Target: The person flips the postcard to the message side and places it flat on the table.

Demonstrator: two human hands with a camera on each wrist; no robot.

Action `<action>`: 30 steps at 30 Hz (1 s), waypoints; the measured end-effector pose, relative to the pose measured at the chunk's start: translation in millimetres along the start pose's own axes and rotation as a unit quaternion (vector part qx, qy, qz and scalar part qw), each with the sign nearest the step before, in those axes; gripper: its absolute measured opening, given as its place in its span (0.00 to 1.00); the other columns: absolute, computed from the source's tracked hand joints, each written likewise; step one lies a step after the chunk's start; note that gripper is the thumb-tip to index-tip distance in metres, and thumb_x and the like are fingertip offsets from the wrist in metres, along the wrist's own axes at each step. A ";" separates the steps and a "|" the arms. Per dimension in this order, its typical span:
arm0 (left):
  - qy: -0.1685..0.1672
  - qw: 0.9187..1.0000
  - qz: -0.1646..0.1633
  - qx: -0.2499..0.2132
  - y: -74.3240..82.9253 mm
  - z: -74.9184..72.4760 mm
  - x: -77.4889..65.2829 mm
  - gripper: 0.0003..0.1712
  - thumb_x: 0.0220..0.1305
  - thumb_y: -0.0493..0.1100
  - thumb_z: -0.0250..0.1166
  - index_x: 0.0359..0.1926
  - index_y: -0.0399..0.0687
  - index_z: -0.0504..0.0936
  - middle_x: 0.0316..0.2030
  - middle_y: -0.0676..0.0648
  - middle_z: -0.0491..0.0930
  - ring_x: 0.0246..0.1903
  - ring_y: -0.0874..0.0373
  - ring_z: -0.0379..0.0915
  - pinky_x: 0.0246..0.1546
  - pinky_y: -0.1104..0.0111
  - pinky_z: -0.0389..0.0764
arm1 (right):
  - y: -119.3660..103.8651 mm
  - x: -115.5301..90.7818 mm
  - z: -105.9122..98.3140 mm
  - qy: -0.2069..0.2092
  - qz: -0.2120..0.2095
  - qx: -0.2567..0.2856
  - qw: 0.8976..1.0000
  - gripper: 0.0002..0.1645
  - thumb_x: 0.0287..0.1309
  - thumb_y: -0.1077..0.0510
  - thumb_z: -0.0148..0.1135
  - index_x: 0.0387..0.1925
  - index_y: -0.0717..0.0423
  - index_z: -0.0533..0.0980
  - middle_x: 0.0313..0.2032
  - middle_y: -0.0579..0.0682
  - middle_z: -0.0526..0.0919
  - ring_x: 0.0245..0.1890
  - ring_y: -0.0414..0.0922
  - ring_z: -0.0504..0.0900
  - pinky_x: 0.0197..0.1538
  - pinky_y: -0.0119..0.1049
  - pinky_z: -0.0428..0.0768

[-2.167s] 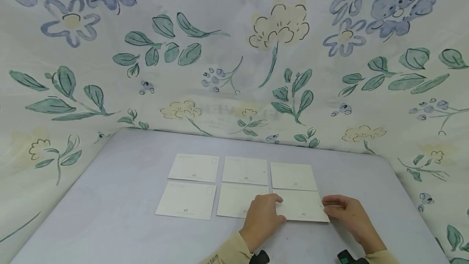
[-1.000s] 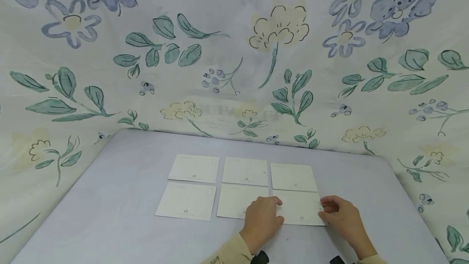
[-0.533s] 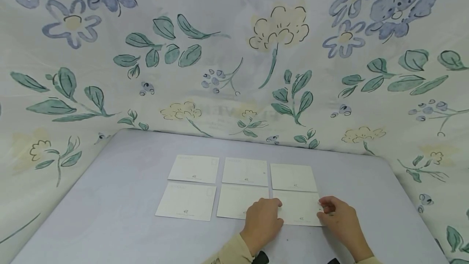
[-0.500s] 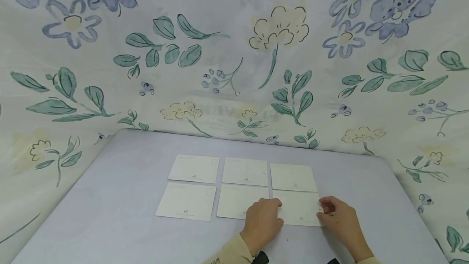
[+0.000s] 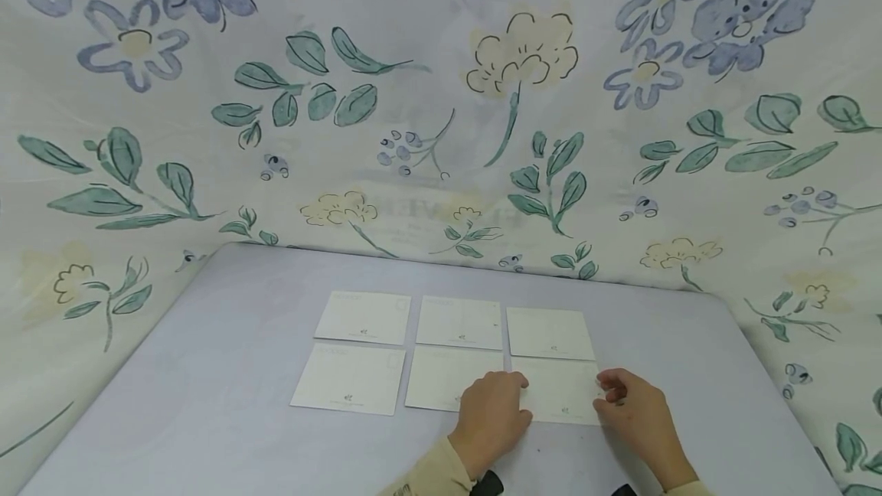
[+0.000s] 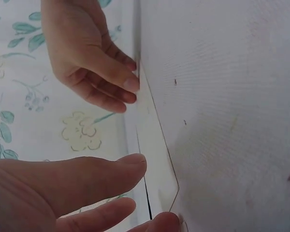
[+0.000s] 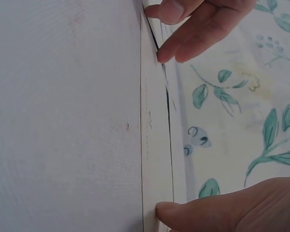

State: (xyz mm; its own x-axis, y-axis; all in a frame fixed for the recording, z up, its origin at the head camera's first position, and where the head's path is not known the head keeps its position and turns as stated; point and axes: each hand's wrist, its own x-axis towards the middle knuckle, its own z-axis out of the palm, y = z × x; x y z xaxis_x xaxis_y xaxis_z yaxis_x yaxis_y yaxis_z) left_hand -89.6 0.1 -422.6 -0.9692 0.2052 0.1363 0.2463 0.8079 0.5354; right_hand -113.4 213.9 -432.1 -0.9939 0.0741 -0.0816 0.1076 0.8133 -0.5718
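Several pale postcards lie in two rows on the table. My left hand [image 5: 491,419] touches the left edge of the near right postcard [image 5: 554,385], with thumb and index finger spread apart. It also covers part of the near middle postcard [image 5: 441,370]. Against the right edge of the near right postcard rests my right hand [image 5: 639,412], its thumb below its index finger. In the left wrist view that postcard [image 6: 157,154] lies flat between both hands. The right thumb [image 6: 130,85] touches its far end. Seen from the right wrist, left fingertips [image 7: 166,50] meet its other end.
The far row holds a left postcard [image 5: 364,316], a middle postcard [image 5: 458,320] and a right postcard [image 5: 550,331]. At near left lies another postcard [image 5: 347,377]. Flower-printed cloth [image 5: 413,98] rises behind the white table [image 5: 227,343]. Small dark specks mark the tabletop.
The near right postcard's outer edge has come down flat and its near edge shifted slightly towards me. My right hand has moved a little left with it; my left hand has barely moved.
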 end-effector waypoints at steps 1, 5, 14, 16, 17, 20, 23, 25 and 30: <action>0.001 1.000 0.000 0.001 -0.3 -0.3 0.1 0.17 0.43 0.40 0.72 0.39 0.43 0.84 0.30 0.47 0.83 0.24 0.59 0.77 0.18 0.70 0.73 | 0.3 0.0 -0.2 -0.001 -0.001 0.000 1.000 0.20 0.41 0.63 0.68 0.42 0.62 0.77 0.32 0.49 0.81 0.31 0.43 0.76 0.31 0.35 0.74; 0.011 1.000 0.001 0.005 -1.7 -2.4 1.0 0.17 0.44 0.42 0.72 0.39 0.45 0.84 0.33 0.48 0.83 0.28 0.57 0.78 0.21 0.69 0.74 | 1.3 0.0 -1.6 0.003 -0.007 -0.006 1.000 0.22 0.42 0.62 0.68 0.43 0.62 0.77 0.34 0.50 0.82 0.32 0.44 0.77 0.33 0.38 0.76; 0.029 0.998 0.003 -0.056 -10.1 -23.3 3.6 0.16 0.48 0.43 0.70 0.41 0.46 0.84 0.33 0.50 0.83 0.20 0.68 0.68 0.17 0.75 0.67 | -0.8 -1.0 -6.4 0.021 -0.011 -0.013 1.000 0.22 0.47 0.60 0.67 0.46 0.62 0.76 0.39 0.54 0.82 0.36 0.47 0.80 0.37 0.42 0.79; 0.032 0.997 0.003 -0.073 -14.4 -31.7 2.8 0.16 0.50 0.43 0.69 0.42 0.46 0.83 0.32 0.50 0.83 0.18 0.69 0.68 0.16 0.76 0.66 | -1.7 -1.1 -7.8 0.027 -0.016 -0.014 0.999 0.21 0.48 0.59 0.67 0.46 0.62 0.76 0.39 0.55 0.82 0.36 0.47 0.80 0.37 0.42 0.80; 0.035 0.997 0.005 -0.074 -17.1 -36.0 2.3 0.16 0.51 0.43 0.69 0.43 0.46 0.83 0.31 0.50 0.82 0.20 0.70 0.69 0.18 0.76 0.67 | -2.1 -1.0 -8.4 0.029 -0.019 -0.013 0.999 0.20 0.49 0.59 0.66 0.46 0.62 0.76 0.39 0.55 0.82 0.37 0.48 0.80 0.37 0.41 0.80; 0.044 0.997 0.008 -0.068 -28.1 -48.4 -0.1 0.15 0.54 0.44 0.67 0.44 0.46 0.83 0.32 0.51 0.82 0.22 0.70 0.69 0.19 0.76 0.68 | -2.4 -0.7 -9.0 0.031 -0.030 -0.007 0.999 0.19 0.51 0.58 0.65 0.46 0.62 0.76 0.40 0.55 0.82 0.37 0.48 0.80 0.36 0.41 0.79; 0.053 0.997 0.008 -0.058 -41.6 -59.6 -3.2 0.16 0.56 0.46 0.65 0.45 0.46 0.82 0.32 0.51 0.81 0.24 0.68 0.70 0.22 0.75 0.69 | -2.1 0.1 -9.5 0.033 -0.041 0.003 0.999 0.18 0.54 0.57 0.63 0.46 0.61 0.77 0.41 0.54 0.82 0.38 0.48 0.80 0.36 0.41 0.79; 0.058 0.997 0.005 -0.057 -51.3 -66.8 -5.5 0.16 0.57 0.47 0.65 0.45 0.46 0.82 0.34 0.52 0.81 0.26 0.65 0.73 0.24 0.74 0.71 | -1.7 1.3 -9.5 0.041 -0.054 0.009 0.998 0.18 0.55 0.57 0.62 0.46 0.60 0.77 0.42 0.55 0.81 0.38 0.48 0.80 0.35 0.41 0.79; 0.065 0.996 -0.021 -0.059 -74.2 -84.5 -11.3 0.18 0.58 0.51 0.64 0.47 0.48 0.81 0.41 0.51 0.81 0.36 0.58 0.77 0.34 0.67 0.75 | 1.1 4.9 -11.0 0.073 -0.092 0.004 0.993 0.16 0.57 0.57 0.60 0.46 0.60 0.77 0.43 0.57 0.80 0.37 0.50 0.81 0.35 0.42 0.79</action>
State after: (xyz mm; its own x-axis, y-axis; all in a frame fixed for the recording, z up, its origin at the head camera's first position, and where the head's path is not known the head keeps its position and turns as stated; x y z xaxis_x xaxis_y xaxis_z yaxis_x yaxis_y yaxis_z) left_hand -96.8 -108.9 -393.3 -0.9723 0.0929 0.2144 0.2112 0.7420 0.6362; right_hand -118.4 221.5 -424.1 -0.9895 0.0078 0.1443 -0.0771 0.8162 -0.5726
